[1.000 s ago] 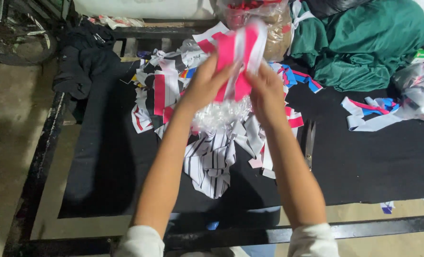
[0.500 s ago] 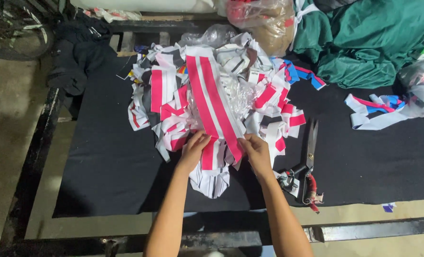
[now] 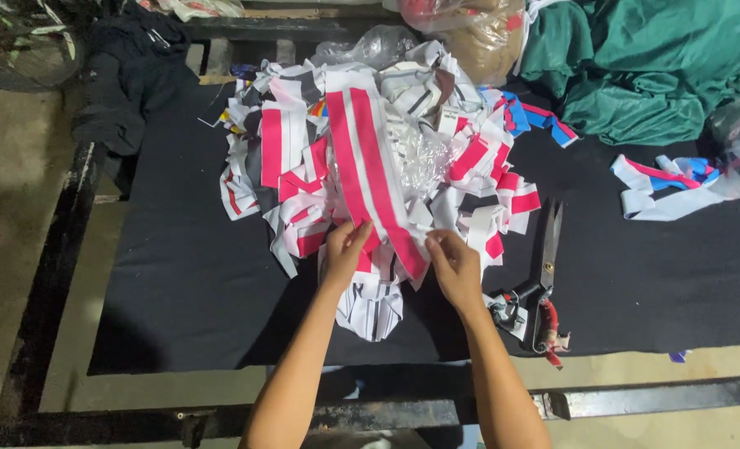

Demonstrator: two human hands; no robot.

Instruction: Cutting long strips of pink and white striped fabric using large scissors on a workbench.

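— What lies at the far left?

— A dark garment [image 3: 129, 75] draped over the far left corner of the surface [image 3: 179, 291], which is covered in black cloth. Right of it spreads the pile of fabric strips [image 3: 303, 166], white with pink and black bands.

— And the hands?

— The left hand [image 3: 345, 249] rests on the near edge of the pile, its grip closed on the near end of the long pink-and-white strip [image 3: 370, 166], thumb on top (the fingers underneath are hidden). That strip runs from the far side of the pile down toward the person, lying on top of the heap. The right hand [image 3: 453, 262] is just right of it, fingertips pinching the strip's right edge near its end.

— Further right?

— Scissors [image 3: 540, 283] with a red-wrapped handle lie on the surface, near the right hand but not touching it, blades pointing far. Beyond them a few loose white, pink and blue strips [image 3: 661, 187], and at the far right a heap of green cloth [image 3: 636, 66].
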